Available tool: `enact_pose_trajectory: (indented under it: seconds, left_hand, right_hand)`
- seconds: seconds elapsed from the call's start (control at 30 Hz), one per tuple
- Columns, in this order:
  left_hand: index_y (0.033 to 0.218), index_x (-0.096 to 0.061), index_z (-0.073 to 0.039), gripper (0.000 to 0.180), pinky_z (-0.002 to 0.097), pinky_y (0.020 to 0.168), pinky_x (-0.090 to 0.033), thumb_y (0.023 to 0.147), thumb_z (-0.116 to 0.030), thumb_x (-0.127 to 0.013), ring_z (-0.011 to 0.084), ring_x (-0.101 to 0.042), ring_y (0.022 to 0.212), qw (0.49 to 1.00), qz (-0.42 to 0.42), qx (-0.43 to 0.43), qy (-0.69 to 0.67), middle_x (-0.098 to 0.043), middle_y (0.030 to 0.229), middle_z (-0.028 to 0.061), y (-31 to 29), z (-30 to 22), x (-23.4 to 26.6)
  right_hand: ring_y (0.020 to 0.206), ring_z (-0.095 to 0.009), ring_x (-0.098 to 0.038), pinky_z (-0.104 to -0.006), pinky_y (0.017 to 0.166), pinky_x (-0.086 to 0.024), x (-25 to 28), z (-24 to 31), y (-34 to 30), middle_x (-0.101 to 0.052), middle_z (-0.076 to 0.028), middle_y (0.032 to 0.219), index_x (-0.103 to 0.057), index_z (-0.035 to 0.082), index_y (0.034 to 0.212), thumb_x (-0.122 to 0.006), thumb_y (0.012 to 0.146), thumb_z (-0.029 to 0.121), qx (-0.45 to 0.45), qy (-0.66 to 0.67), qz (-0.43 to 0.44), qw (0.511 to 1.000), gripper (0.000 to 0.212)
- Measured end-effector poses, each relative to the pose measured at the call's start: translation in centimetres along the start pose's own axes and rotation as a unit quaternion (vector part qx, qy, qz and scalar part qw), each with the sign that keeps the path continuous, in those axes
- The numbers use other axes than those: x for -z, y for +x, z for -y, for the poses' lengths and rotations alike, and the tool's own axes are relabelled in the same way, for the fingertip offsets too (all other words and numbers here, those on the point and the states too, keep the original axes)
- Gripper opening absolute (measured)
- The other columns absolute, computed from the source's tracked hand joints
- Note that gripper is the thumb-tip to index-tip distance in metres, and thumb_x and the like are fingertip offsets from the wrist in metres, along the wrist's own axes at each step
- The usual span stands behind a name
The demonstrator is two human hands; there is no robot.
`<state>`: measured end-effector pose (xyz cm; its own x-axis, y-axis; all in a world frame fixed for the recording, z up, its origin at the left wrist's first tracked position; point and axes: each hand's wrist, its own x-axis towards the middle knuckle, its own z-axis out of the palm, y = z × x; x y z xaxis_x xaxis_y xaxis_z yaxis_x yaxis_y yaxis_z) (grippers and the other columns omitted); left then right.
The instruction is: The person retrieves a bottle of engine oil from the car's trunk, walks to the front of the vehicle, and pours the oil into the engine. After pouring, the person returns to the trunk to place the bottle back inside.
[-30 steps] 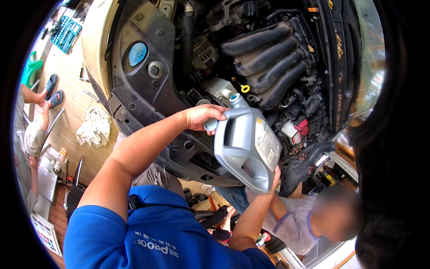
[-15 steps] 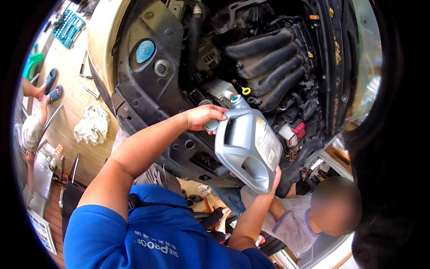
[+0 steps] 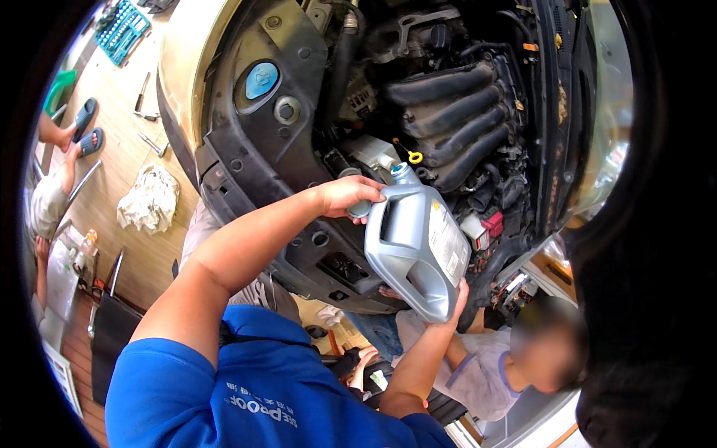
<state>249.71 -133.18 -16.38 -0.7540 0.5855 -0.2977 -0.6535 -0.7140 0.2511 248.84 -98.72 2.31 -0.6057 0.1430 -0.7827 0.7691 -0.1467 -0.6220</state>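
Note:
A silver-grey plastic oil jug point(image 3: 399, 220) with a white label is held between my two hands over the front edge of the engine bay. It lies tilted, its neck pointing away from me; a blue-green part shows at the mouth. My left hand point(image 3: 347, 196) is closed at the jug's upper left corner, by the handle. Beneath its fingers a round grey cap-like piece point(image 3: 360, 208) shows in part. My right hand point(image 3: 457, 301) grips the jug's lower end, with some fingers hidden behind it. Just beyond the neck is a yellow dipstick ring point(image 3: 415, 157).
Dark intake pipes point(image 3: 455, 112) fill the engine bay, with a blue reservoir cap point(image 3: 261, 80) on the left. Another person point(image 3: 478, 369) crouches at lower right. On the left floor are a white cloth point(image 3: 149, 198), hand tools and a teal tool case point(image 3: 122, 33).
The view has shifted slightly, moving the car and jug a little right and down in the picture. My hold on the jug looks the same. The other person's head has moved slightly left.

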Motion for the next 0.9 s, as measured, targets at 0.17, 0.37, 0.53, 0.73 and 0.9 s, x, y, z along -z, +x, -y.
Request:
enact_pose_trajectory:
  seconds: [0.17,0.37,0.53,0.73,0.9]
  left_hand:
    - [0.134,-0.055,-0.001,0.047,0.0268,0.049,-0.043,0.092,-0.020,-0.055,0.0114,-0.057,0.056,0.999,-0.020,-0.005,0.033,-0.063,0.074,0.0032,-0.5,-0.4,-0.6]
    - [0.132,-0.057,-0.002,0.045,0.0277,0.050,-0.043,0.093,-0.024,-0.055,0.0110,-0.057,0.056,0.994,-0.057,0.003,0.092,-0.063,0.073,0.0027,-1.0,-0.7,-1.0]
    - [0.128,-0.060,-0.002,0.042,0.0300,0.053,-0.046,0.094,-0.026,-0.054,0.0114,-0.057,0.056,0.990,-0.079,0.006,0.120,-0.063,0.073,0.0017,-1.3,-0.7,-1.2]
    - [0.127,-0.061,-0.002,0.040,0.0288,0.052,-0.046,0.096,-0.026,-0.053,0.0117,-0.057,0.056,0.987,-0.088,0.011,0.131,-0.063,0.073,0.0022,-1.2,-0.4,-0.9]
    - [0.124,-0.062,-0.002,0.037,0.0277,0.049,-0.045,0.097,-0.025,-0.051,0.0117,-0.058,0.056,0.990,-0.055,0.002,0.128,-0.063,0.072,0.0027,-1.1,-0.3,-0.4]
  right_hand:
    - [0.116,-0.036,-0.057,-0.0495,0.098,-0.047,0.5,0.0,0.2,-0.056,-0.017,0.133,-0.046,0.006,0.141,-0.045,0.090,0.055,-0.018,0.007,-0.001,1.000,0.071]
    - [0.108,-0.038,-0.061,-0.0513,0.090,-0.052,-4.0,0.8,-2.3,-0.060,-0.019,0.127,-0.048,0.002,0.137,-0.046,0.092,0.047,-0.025,0.058,-0.037,0.997,0.064]
    - [0.106,-0.040,-0.061,-0.0542,0.089,-0.051,-7.4,1.1,-3.9,-0.060,-0.019,0.127,-0.048,0.004,0.138,-0.046,0.091,0.051,-0.019,0.007,-0.025,0.999,0.066]
    - [0.114,-0.043,-0.054,-0.0597,0.092,-0.047,-9.0,1.6,-4.8,-0.052,-0.020,0.135,-0.043,0.006,0.142,-0.049,0.088,0.055,-0.007,-0.013,-0.058,0.998,0.073]
    - [0.116,-0.043,-0.052,-0.0600,0.093,-0.046,-10.0,1.8,-5.4,-0.048,-0.021,0.138,-0.040,0.005,0.143,-0.052,0.086,0.057,0.030,-0.081,-0.083,0.993,0.078]
